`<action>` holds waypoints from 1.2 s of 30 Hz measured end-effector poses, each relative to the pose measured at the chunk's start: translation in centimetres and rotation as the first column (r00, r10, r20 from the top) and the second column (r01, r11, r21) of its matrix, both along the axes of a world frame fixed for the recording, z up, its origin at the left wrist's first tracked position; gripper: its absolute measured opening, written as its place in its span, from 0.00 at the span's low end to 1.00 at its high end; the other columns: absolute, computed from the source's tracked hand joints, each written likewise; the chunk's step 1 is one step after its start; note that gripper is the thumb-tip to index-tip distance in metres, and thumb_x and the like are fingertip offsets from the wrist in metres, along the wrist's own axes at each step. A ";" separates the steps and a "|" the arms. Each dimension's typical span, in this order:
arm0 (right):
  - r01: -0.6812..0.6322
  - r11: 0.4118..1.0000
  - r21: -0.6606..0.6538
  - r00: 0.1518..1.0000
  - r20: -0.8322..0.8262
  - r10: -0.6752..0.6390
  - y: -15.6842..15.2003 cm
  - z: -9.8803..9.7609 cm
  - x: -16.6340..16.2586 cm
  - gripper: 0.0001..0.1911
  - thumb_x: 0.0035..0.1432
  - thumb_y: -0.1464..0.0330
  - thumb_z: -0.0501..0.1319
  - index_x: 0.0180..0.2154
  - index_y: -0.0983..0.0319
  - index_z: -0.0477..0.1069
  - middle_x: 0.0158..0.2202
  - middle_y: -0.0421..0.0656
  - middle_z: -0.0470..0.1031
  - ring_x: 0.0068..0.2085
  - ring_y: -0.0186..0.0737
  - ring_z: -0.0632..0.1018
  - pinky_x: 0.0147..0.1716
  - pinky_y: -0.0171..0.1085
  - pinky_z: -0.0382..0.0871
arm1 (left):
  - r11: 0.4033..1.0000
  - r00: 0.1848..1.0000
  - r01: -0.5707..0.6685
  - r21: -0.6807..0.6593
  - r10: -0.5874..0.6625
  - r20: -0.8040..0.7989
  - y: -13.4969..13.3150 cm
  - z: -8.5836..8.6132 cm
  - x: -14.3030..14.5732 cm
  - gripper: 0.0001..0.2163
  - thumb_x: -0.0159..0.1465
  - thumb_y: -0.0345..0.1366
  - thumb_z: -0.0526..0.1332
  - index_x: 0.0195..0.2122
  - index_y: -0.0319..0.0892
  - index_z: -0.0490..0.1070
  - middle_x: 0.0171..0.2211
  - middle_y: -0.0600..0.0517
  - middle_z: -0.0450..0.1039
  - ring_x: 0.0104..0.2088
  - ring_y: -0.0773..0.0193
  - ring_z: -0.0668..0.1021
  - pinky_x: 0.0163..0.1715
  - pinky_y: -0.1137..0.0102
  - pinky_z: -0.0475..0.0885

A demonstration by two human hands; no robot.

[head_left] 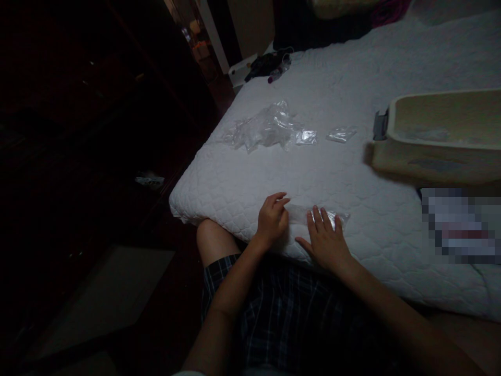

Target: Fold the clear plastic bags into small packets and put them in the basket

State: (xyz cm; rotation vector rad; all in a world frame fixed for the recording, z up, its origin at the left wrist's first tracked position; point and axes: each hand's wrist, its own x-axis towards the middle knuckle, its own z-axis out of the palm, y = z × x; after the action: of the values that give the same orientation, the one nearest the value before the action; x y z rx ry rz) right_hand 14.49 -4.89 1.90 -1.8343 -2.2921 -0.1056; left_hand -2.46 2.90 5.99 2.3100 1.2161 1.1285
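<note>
A small clear plastic bag (303, 213) lies flat near the front edge of a white quilted mattress (336, 172). My left hand (271, 218) rests at the bag's left end with its fingers curled and pinching that edge. My right hand (325, 240) lies flat on the bag's right part, fingers stretched out and spread. Farther back on the mattress sits a crumpled heap of clear plastic bags (263, 129), with two single small bags (306, 137) (341, 134) to its right.
A beige plastic bin (438, 137) with a grey latch stands at the right on the mattress. Dark cables and small items (270, 65) lie at the far corner. The floor and furniture at the left are dark. My knees in plaid shorts press against the mattress edge.
</note>
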 end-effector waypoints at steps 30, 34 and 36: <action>-0.076 0.996 0.037 0.991 -0.112 0.080 1.6 -0.2 1.0 0.38 0.66 0.52 0.38 0.66 0.73 0.51 0.65 0.60 0.57 0.67 0.52 0.56 0.64 0.54 0.44 | 0.988 0.778 0.156 0.015 -0.114 -0.618 -1.9 -4.2 1.3 0.24 0.70 0.40 0.47 0.64 0.37 0.54 0.67 0.42 0.54 0.68 0.57 0.55 0.65 0.56 0.55; -0.089 0.996 0.011 0.991 -0.095 0.089 1.6 -0.9 2.4 0.40 0.66 0.50 0.37 0.64 0.74 0.54 0.66 0.60 0.54 0.67 0.53 0.54 0.65 0.53 0.44 | 0.989 0.783 0.148 0.020 -0.105 -0.614 -2.0 -4.1 1.4 0.24 0.70 0.41 0.48 0.64 0.36 0.55 0.67 0.41 0.53 0.68 0.56 0.55 0.65 0.55 0.55; -0.093 0.996 -0.004 0.991 -0.101 0.093 1.4 -0.8 2.9 0.40 0.65 0.50 0.37 0.64 0.75 0.55 0.66 0.61 0.54 0.67 0.54 0.54 0.64 0.53 0.45 | 0.990 0.786 0.137 0.026 -0.092 -0.611 -2.1 -4.0 1.5 0.24 0.69 0.41 0.48 0.64 0.37 0.54 0.67 0.41 0.53 0.68 0.56 0.55 0.65 0.55 0.55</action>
State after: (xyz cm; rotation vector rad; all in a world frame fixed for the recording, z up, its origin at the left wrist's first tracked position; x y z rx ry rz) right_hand 17.40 -3.47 1.11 -1.6926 -2.3069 0.0110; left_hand -0.98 0.75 1.96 2.8760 1.2085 0.3708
